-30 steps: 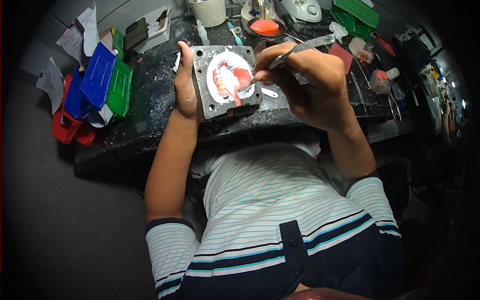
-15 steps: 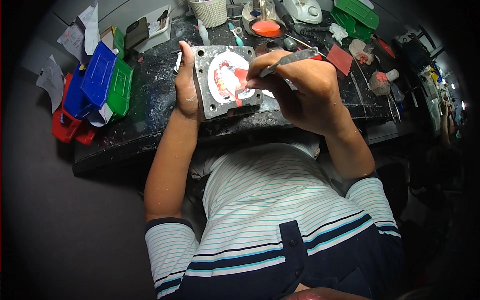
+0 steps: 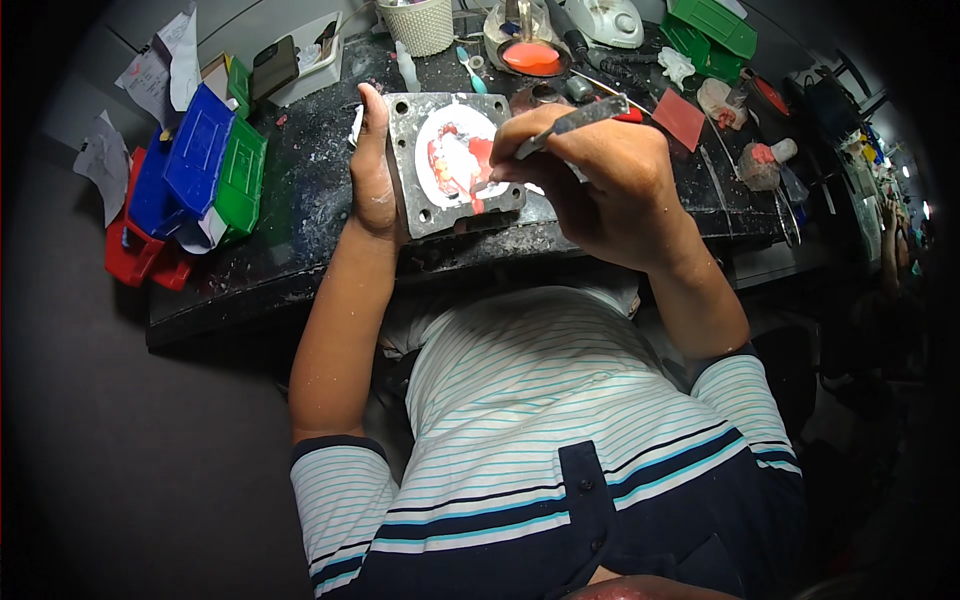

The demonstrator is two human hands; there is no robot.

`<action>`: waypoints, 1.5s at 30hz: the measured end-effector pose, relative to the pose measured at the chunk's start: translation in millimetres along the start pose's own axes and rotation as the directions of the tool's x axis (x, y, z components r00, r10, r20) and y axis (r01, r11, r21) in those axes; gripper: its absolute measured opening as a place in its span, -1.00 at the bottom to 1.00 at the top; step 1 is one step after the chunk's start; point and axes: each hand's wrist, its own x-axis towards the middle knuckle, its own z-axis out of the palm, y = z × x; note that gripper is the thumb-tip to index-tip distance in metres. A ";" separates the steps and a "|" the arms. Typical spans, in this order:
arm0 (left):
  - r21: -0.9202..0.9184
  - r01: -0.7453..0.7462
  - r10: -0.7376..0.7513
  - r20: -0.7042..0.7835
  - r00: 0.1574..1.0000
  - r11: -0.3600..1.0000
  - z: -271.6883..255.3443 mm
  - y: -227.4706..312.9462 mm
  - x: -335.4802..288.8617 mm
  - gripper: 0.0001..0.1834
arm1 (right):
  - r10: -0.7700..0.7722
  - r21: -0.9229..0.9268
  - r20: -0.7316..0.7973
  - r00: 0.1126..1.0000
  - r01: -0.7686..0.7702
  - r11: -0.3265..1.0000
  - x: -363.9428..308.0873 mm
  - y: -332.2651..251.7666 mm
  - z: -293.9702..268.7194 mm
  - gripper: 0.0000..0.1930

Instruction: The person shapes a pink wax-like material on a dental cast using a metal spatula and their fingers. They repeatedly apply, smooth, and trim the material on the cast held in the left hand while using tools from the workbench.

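Left hand (image 3: 375, 180) clamps grey metal flask (image 3: 452, 165) at left edge. Right hand (image 3: 610, 185) pinches slim tool (image 3: 572, 122), tip on red wax (image 3: 455, 160). Trimming step judged underway; next stroke needs light, steady pressure.

Dental lab workshop. Dark, plaster-spattered bench (image 3: 300, 200); metal flask (image 3: 455, 165) with white plaster and red wax denture; stacked blue, green and red plastic boxes (image 3: 200, 160); red wax sheet (image 3: 680, 118); bowl of orange material (image 3: 530, 55); scattered hand tools.
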 end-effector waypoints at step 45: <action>-0.473 0.129 0.143 0.497 0.856 0.872 -45.3 16.2 3.8 0.04 | 0.427 0.213 -0.406 0.808 -0.371 0.904 -21.2 75.7 -41.7 -0.91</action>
